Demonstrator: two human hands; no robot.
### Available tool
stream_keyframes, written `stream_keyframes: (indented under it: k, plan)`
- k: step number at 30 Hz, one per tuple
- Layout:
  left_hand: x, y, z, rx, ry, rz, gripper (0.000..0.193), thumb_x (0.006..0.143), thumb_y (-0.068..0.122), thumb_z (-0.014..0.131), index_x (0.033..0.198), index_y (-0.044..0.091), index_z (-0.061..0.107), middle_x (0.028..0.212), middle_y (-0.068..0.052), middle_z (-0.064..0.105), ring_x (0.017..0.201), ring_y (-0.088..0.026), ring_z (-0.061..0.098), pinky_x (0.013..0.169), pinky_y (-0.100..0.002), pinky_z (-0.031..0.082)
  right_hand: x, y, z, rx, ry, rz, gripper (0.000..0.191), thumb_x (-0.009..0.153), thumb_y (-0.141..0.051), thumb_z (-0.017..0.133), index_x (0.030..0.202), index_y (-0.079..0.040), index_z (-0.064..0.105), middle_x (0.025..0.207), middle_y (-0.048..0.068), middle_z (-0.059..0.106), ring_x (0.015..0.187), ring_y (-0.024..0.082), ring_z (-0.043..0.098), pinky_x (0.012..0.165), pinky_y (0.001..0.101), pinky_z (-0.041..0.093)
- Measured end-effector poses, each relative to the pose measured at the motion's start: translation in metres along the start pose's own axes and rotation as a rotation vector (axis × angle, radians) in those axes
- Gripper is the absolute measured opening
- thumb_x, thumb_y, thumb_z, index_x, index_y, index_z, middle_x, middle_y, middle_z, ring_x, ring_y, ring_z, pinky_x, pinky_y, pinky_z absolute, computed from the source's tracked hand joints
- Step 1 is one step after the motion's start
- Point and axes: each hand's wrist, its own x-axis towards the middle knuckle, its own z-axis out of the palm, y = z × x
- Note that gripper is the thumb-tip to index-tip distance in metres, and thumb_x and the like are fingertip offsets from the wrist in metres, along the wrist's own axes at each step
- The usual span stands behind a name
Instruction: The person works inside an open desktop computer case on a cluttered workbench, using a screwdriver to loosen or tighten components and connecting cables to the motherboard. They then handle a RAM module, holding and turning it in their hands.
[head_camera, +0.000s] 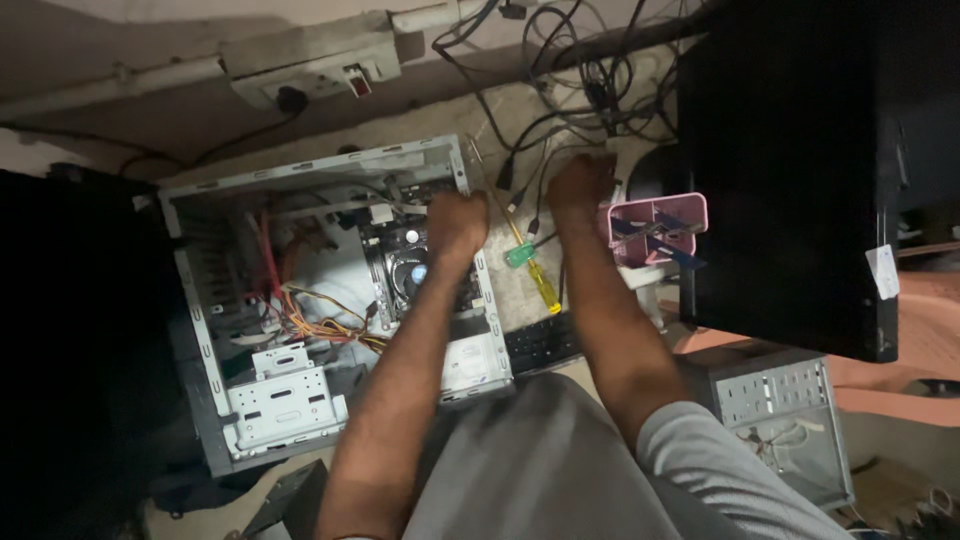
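An open grey computer case lies on its side, showing the motherboard, a round cooler and bundles of coloured wires. My left hand is curled inside the case, just above the cooler by the right wall. What is under its fingers is hidden. My right hand reaches outside the case, with its fingers bent down among black cables next to a pink tray. A yellow-handled screwdriver lies between my forearms, and a small green piece sits on its shaft.
A large black tower stands at the right, with a second grey case below it. A black keyboard sits under my right forearm. A wall socket box and tangled cables line the back. The left side is dark.
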Motion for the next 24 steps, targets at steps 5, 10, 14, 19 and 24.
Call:
stream_keyframes:
  k: [5,10,14,19,24]
  plan:
    - [0.006,-0.004,0.001,0.034,0.028,0.049,0.045,0.085,0.033,0.059,0.093,-0.009,0.073,0.1,-0.036,0.068,0.103,-0.052,0.066,0.095,-0.054,0.051,0.004,-0.008,-0.007,-0.126,-0.02,-0.056,0.035,0.084,-0.034,0.059,0.101,-0.008,0.076,0.109,0.018,0.073,0.113,0.035,0.065,0.111,0.053,0.037]
    - [0.007,-0.005,0.001,0.052,0.028,0.045,0.045,0.084,0.034,0.059,0.095,-0.008,0.073,0.103,-0.035,0.068,0.103,-0.051,0.066,0.095,-0.054,0.051,0.012,0.003,-0.003,-0.172,0.106,-0.28,0.026,0.089,-0.026,0.059,0.096,-0.008,0.077,0.105,0.015,0.073,0.105,0.033,0.066,0.099,0.0571,0.045]
    - [0.005,-0.004,0.0,0.048,0.016,0.056,0.046,0.086,0.034,0.059,0.096,-0.008,0.073,0.103,-0.036,0.068,0.105,-0.051,0.066,0.097,-0.054,0.051,0.023,0.009,0.003,-0.098,0.084,-0.24,0.024,0.091,-0.022,0.058,0.096,-0.008,0.076,0.103,0.017,0.072,0.101,0.035,0.065,0.088,0.0505,0.047]
    - [0.007,-0.003,0.001,0.056,-0.001,-0.012,0.048,0.085,0.035,0.06,0.098,-0.009,0.072,0.105,-0.036,0.067,0.107,-0.051,0.065,0.096,-0.053,0.052,0.028,0.009,0.008,-0.008,0.296,-0.221,0.021,0.089,-0.019,0.062,0.095,-0.003,0.073,0.104,0.019,0.069,0.096,0.035,0.064,0.088,0.0469,0.048]
    - [0.008,-0.007,0.005,0.047,0.003,0.077,0.046,0.086,0.034,0.058,0.094,-0.008,0.074,0.102,-0.037,0.069,0.106,-0.05,0.067,0.096,-0.053,0.053,0.019,0.005,0.001,0.128,0.227,-0.22,0.019,0.088,-0.019,0.066,0.094,-0.003,0.072,0.103,0.022,0.069,0.099,0.04,0.065,0.091,0.0512,0.05]
